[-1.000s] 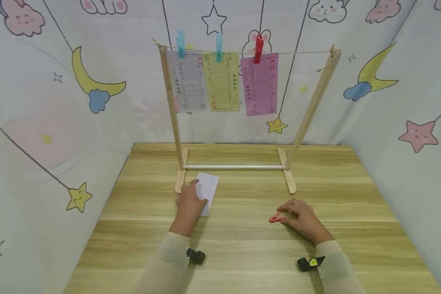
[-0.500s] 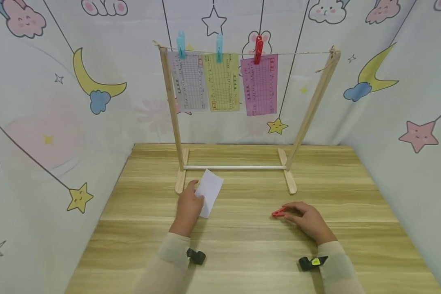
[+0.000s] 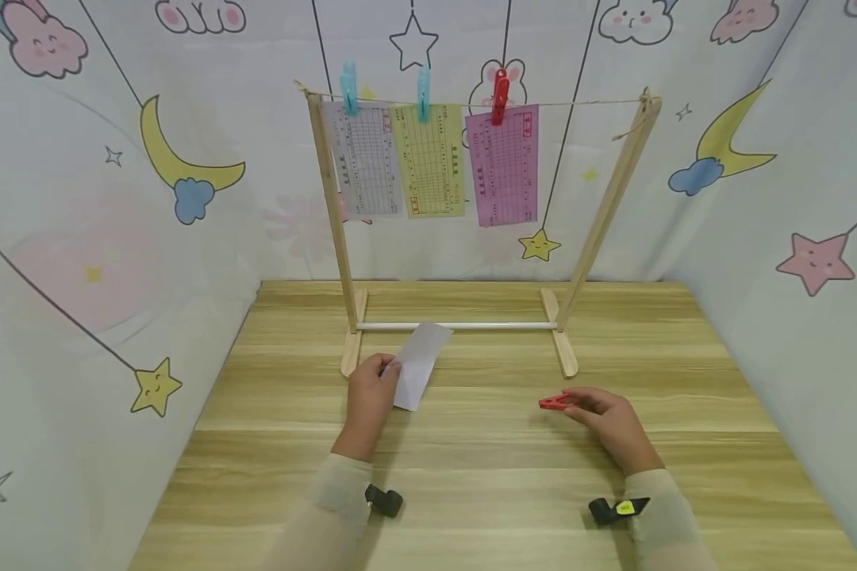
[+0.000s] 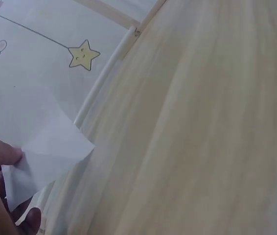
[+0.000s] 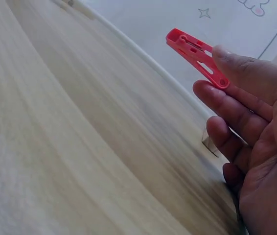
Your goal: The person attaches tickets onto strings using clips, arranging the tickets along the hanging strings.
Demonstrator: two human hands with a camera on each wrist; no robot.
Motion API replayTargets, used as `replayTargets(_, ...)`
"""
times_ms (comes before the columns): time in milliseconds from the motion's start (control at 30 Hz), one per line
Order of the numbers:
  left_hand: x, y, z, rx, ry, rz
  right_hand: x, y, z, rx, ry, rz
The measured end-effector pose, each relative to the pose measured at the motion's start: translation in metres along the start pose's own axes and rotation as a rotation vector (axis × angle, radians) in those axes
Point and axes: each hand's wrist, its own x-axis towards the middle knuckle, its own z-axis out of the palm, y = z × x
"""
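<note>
My left hand (image 3: 368,403) pinches a white slip of paper (image 3: 420,366) by its left edge, raised above the table in front of the rack. In the left wrist view the thumb lies on the face of the paper (image 4: 50,152), with fingers behind it. To the right, my right hand (image 3: 612,424) pinches a red clothespin (image 3: 553,402) between thumb and fingertips. The right wrist view shows the clothespin (image 5: 197,56) held by its handle end, its other end pointing away from the hand.
A wooden rack (image 3: 607,214) with a string stands at the back. From it hang a white form (image 3: 364,162), a yellow form (image 3: 430,166) and a pink form (image 3: 503,170), under two blue clothespins (image 3: 424,93) and one red one. A white rod (image 3: 493,326) joins the feet.
The left hand has lifted the white paper off the table and moved it right and toward the rack. The red clothespin has risen and shifted slightly right with the right hand.
</note>
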Motion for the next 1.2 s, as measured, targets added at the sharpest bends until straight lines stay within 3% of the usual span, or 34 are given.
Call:
replayTargets(200, 0.005, 0.023, 0.016, -0.233, -0.108, -0.091, 0.003, -0.016, -0.009, 0.076, 0.009, 0.014)
replayTargets(300, 0.01, 0.043, 0.027, -0.324, -0.156, -0.131, 0.003, -0.035, -0.022, 0.097, -0.003, 0.001)
replayTargets(433, 0.02, 0.078, 0.039, -0.431, -0.211, -0.129, 0.012, -0.071, -0.051, 0.09, -0.011, -0.065)
replayTargets(667, 0.038, 0.149, 0.049, -0.6, -0.255, -0.095, 0.044, -0.158, -0.122, -0.174, 0.114, -0.176)
replayTargets(833, 0.051, 0.188, 0.058, -0.674, -0.264, -0.036, 0.061, -0.231, -0.168, -0.296, 0.183, -0.23)
replayTargets(933, 0.058, 0.209, 0.065, -0.72, -0.276, -0.007, 0.073, -0.272, -0.192, -0.348, 0.201, -0.215)
replayTargets(1067, 0.066, 0.238, 0.076, -0.759, -0.252, 0.015, 0.088, -0.321, -0.211, -0.342, 0.216, -0.18)
replayTargets(1200, 0.072, 0.265, 0.088, -0.774, -0.22, 0.028, 0.102, -0.362, -0.212, -0.395, 0.235, -0.196)
